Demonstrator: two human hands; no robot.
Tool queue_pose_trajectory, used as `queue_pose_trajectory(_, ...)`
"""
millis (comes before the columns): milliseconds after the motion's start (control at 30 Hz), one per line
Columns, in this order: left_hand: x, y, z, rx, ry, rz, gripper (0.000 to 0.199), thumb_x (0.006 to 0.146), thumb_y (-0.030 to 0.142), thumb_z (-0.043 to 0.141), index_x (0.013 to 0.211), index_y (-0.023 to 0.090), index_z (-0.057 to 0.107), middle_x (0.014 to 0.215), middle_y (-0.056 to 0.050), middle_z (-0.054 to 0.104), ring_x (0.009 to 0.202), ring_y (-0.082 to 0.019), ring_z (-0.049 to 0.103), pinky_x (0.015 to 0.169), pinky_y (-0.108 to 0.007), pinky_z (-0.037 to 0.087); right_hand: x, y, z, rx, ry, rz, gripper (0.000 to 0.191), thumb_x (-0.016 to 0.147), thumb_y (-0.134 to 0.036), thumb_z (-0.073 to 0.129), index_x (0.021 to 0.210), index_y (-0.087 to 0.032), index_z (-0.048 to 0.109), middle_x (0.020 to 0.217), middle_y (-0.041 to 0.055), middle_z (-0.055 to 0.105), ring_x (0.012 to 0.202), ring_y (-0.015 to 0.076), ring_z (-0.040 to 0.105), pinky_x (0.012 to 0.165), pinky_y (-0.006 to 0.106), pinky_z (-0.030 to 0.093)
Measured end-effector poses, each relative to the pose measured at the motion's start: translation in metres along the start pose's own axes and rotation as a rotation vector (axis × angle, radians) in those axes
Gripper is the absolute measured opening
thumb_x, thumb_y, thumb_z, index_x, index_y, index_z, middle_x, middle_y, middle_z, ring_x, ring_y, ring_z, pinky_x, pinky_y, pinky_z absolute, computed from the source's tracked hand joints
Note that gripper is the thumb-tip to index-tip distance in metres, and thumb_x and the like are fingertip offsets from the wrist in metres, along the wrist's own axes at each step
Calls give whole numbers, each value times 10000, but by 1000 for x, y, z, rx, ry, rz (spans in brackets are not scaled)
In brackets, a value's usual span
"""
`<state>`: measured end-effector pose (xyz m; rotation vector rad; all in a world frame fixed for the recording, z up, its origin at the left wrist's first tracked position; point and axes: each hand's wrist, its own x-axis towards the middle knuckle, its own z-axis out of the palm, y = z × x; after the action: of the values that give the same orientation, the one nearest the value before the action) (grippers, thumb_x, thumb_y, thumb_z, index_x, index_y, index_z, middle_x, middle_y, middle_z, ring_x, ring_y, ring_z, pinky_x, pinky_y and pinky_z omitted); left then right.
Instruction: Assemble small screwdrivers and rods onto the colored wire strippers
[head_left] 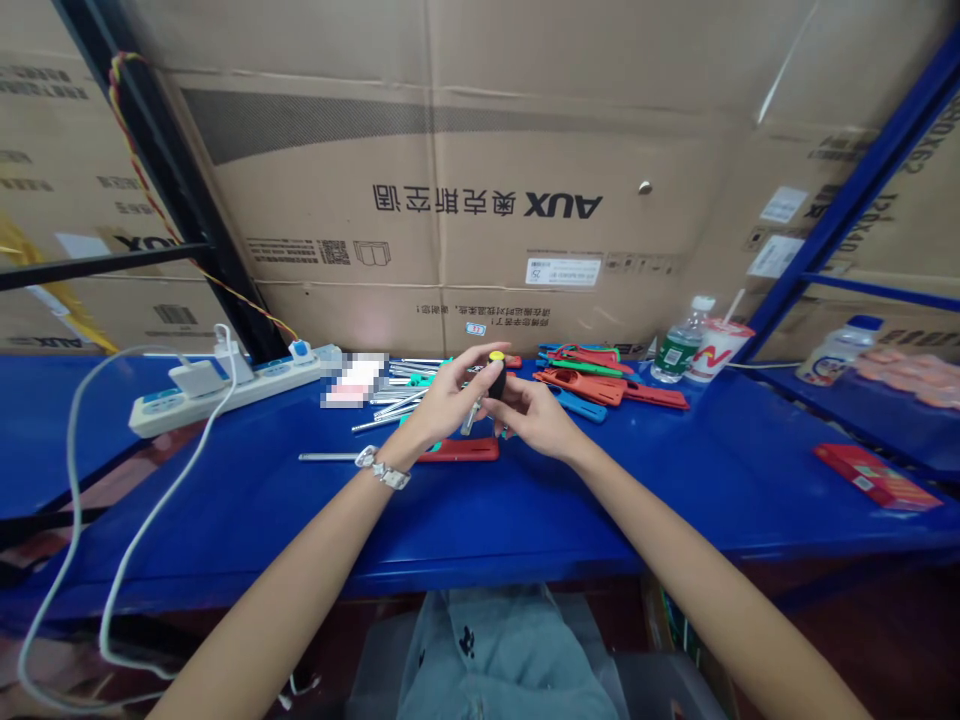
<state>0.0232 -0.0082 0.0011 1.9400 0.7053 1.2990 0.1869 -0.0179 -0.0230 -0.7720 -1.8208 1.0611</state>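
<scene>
In front of me, above the table, my left hand [452, 393] is closed around a small screwdriver [496, 376] with a black handle and yellow end cap. Its short metal shaft slants down to the left. My right hand [534, 412] is close against it, fingers bent and pressed together near the handle; what they pinch is hidden. Below both hands lies a red long-reach lighter [469, 451], its metal tube [326, 457] pointing left. Behind my left hand is a pile of thin metal tubes [401, 405] with teal parts.
Red, green and blue lighter casings [589, 384] are heaped to the right. Beyond them stand a water bottle [675, 350] and a cup with a straw [716, 352]. A red box [874, 476] lies far right. A power strip [232, 388] with white cables occupies the left; cardboard [450, 130] walls the back.
</scene>
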Motion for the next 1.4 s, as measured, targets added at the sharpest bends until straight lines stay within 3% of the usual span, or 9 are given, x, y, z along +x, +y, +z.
queue_pose_trajectory(67, -1, 1, -1, -8, -32, -13, 336, 941, 494, 593, 1080, 197, 664, 981, -73, 707, 779, -168, 644, 662, -295, 525, -2, -1, -1, -52, -2, -15, 356, 865, -539, 675, 915, -188, 636, 778, 33, 699, 571, 139, 615, 559, 290, 525)
queue_pose_trajectory(267, 5, -9, 7, 50, 224, 30, 383, 741, 408, 838, 926, 201, 575, 928, -33, 654, 842, -162, 617, 798, -318, 521, 0, 9, 7, -60, 242, 3, 417, 730, -545, 812, 843, -222, 574, 685, 1, 652, 523, 156, 600, 504, 297, 503)
queue_pose_trajectory(400, 1, -7, 3, 34, 111, 47, 358, 875, 439, 698, 1125, 199, 608, 1117, -80, 673, 1018, -199, 626, 873, -339, 518, 0, 3, 1, -44, 101, 8, 367, 818, -543, 724, 895, -200, 621, 798, 45, 711, 582, 158, 629, 536, 294, 517)
queue_pose_trajectory(500, -1, -4, -1, 4, -1, 12, 326, 939, 463, 596, 1108, 190, 645, 1089, -89, 694, 961, -203, 653, 793, -327, 535, -1, -2, -4, -55, 24, 30, 343, 850, -517, 690, 931, -187, 643, 850, 58, 728, 597, 154, 625, 537, 291, 517)
queue_pose_trajectory(667, 2, -11, 3, 14, 155, 30, 315, 808, 420, 775, 942, 199, 594, 939, -39, 646, 850, -162, 622, 773, -304, 525, -1, 6, 3, -58, 201, 13, 389, 747, -516, 811, 900, -220, 610, 695, -4, 652, 532, 148, 584, 514, 294, 506)
queue_pose_trajectory(767, 2, -13, 2, 29, 209, 38, 376, 775, 409, 808, 997, 209, 581, 973, -38, 628, 882, -164, 608, 811, -307, 518, 0, 7, 4, -14, 185, 21, 427, 727, -566, 814, 838, -224, 583, 689, 0, 653, 536, 163, 607, 520, 312, 516)
queue_pose_trajectory(967, -2, -5, -6, 35, -21, 31, 284, 928, 418, 630, 1105, 198, 661, 1072, -83, 689, 1000, -206, 636, 888, -353, 512, -3, -3, -4, -102, 16, -32, 338, 881, -524, 665, 904, -187, 637, 816, 49, 713, 626, 162, 642, 586, 305, 526)
queue_pose_trajectory(1167, 2, -12, 1, 14, 192, 39, 360, 763, 378, 827, 980, 205, 598, 959, -39, 657, 843, -162, 617, 791, -314, 519, -2, 5, 3, -67, 149, -16, 358, 770, -508, 802, 868, -224, 608, 687, -3, 653, 547, 178, 634, 530, 315, 509)
queue_pose_trajectory(1400, 0, -5, -9, 60, 31, 57, 332, 941, 419, 615, 1168, 182, 661, 1088, -95, 702, 1018, -203, 638, 896, -344, 506, -3, 6, -2, -117, 85, -29, 305, 849, -481, 718, 890, -192, 631, 771, 28, 711, 596, 162, 654, 572, 301, 530)
